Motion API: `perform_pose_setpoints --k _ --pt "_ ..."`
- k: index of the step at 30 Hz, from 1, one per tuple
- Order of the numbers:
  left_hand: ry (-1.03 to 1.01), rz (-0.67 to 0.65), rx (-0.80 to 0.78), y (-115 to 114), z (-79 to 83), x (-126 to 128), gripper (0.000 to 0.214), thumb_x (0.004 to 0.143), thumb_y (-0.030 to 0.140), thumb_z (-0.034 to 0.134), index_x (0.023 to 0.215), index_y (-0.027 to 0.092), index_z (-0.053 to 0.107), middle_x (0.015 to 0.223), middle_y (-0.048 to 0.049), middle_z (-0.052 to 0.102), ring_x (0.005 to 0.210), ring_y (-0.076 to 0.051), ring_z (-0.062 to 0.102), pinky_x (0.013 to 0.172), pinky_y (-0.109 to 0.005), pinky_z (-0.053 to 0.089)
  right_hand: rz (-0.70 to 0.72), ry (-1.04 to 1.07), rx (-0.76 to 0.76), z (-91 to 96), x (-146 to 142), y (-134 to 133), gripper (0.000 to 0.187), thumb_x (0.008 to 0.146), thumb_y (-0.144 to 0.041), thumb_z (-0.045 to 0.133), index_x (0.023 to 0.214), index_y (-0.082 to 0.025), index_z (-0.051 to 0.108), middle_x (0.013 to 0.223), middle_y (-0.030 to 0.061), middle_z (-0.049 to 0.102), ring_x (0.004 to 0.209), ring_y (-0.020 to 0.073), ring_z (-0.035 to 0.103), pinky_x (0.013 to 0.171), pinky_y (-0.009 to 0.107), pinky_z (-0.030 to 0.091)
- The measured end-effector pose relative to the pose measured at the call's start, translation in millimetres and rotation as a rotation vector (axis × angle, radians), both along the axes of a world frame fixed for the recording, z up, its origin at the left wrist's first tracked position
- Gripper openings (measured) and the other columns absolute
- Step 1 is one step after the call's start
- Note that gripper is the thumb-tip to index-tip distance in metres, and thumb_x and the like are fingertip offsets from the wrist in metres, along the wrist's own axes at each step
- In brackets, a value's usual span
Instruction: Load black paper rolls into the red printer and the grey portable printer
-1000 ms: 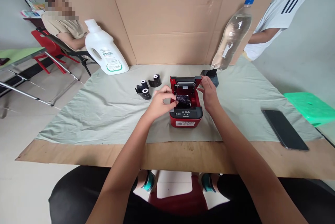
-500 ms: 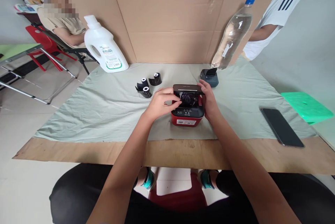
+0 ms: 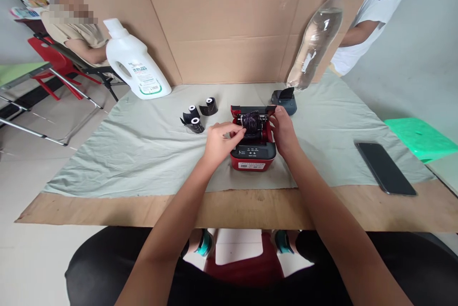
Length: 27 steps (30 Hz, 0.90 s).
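Note:
A small red and black printer (image 3: 253,157) sits on the grey-green cloth (image 3: 143,143) with its lid up. My left hand (image 3: 221,140) pinches a black roll (image 3: 251,121) and holds it just above the printer's open bay. My right hand (image 3: 284,130) grips the printer's right side near the raised lid. Three more black rolls (image 3: 196,115) with white cores lie on the cloth to the left of the printer.
A small dark device (image 3: 285,100) stands behind the printer. A white detergent jug (image 3: 133,63) and a clear water bottle (image 3: 315,38) lean by the cardboard screen (image 3: 222,19). A black phone (image 3: 385,167) lies at right. Other people sit at far left and right.
The lid, half lowered half a second ago, is up again. My left hand has lifted the black roll out of the bay towards the lid hinge.

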<state>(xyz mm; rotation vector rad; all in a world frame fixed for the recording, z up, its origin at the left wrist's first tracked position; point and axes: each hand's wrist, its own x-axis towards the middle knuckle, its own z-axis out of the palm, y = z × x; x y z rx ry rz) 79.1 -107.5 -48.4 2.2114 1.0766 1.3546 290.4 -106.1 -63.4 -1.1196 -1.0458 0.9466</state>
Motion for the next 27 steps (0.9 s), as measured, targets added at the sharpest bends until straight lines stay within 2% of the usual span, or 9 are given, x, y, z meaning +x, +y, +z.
perform_pose_setpoints --k 6,9,12,15,18,23,27 --pt "0.036 0.024 -0.114 1.6 0.2 -1.3 0.014 0.089 0.031 0.072 0.077 0.027 0.079 0.077 0.0007 0.079 0.067 -0.017 0.068 0.071 -0.033 0.053 0.004 -0.077 0.003 -1.2 -0.5 -1.1 0.057 0.087 -0.085 0.05 0.106 -0.031 0.056 0.12 0.0021 0.069 0.116 0.0247 0.065 0.089 0.037 0.056" --pt "0.038 0.037 -0.132 1.9 1.5 -1.0 0.015 0.088 0.029 0.072 0.074 0.026 0.078 0.075 0.0008 0.077 0.068 -0.017 0.066 0.07 -0.033 0.052 0.003 -0.063 0.011 -3.2 0.4 -1.9 0.056 0.088 -0.084 0.052 0.107 -0.031 0.058 0.121 0.002 0.069 0.115 0.0249 0.065 0.091 0.038 0.056" --pt "0.075 -0.01 -0.15 2.2 2.8 -1.1 0.014 0.085 0.031 0.076 0.071 0.025 0.077 0.079 -0.0005 0.073 0.073 -0.017 0.065 0.07 -0.031 0.05 0.012 -0.029 0.025 -3.2 1.5 -3.0 0.051 0.088 -0.079 0.056 0.103 -0.031 0.061 0.123 0.0011 0.07 0.116 0.0251 0.065 0.095 0.04 0.056" --pt "0.096 -0.045 -0.142 1.6 3.4 -2.7 0.015 0.084 0.035 0.079 0.073 0.024 0.076 0.077 0.0004 0.068 0.068 -0.014 0.059 0.064 -0.029 0.045 0.03 0.008 0.028 -0.8 3.3 -4.6 0.041 0.088 -0.07 0.059 0.098 -0.03 0.062 0.127 0.0008 0.069 0.12 0.0256 0.064 0.099 0.042 0.054" --pt "0.102 -0.038 -0.043 0.3 3.4 -5.3 0.022 0.089 0.038 0.074 0.072 0.024 0.072 0.069 0.0017 0.065 0.062 -0.013 0.052 0.062 -0.03 0.041 0.031 0.016 0.004 2.1 5.0 -6.8 0.032 0.084 -0.06 0.061 0.093 -0.029 0.062 0.133 0.0018 0.068 0.128 0.0277 0.061 0.104 0.045 0.052" --pt "0.153 -0.008 0.162 1.1 4.1 -7.7 0.018 0.094 0.041 0.069 0.088 0.027 0.077 0.076 -0.0011 0.063 0.077 -0.018 0.055 0.078 -0.034 0.048 0.025 -0.035 0.035 1.3 5.8 -8.8 0.019 0.081 -0.046 0.059 0.083 -0.027 0.061 0.129 0.0039 0.069 0.136 0.0305 0.056 0.107 0.048 0.05" --pt "0.109 0.016 0.169 1.0 4.0 -4.7 0.013 0.095 0.038 0.07 0.089 0.03 0.08 0.087 -0.0038 0.059 0.09 -0.022 0.056 0.091 -0.041 0.049 0.02 -0.087 0.041 -4.1 4.7 -7.6 0.014 0.076 -0.034 0.055 0.086 -0.028 0.06 0.128 0.0035 0.069 0.136 0.0313 0.056 0.107 0.049 0.049"
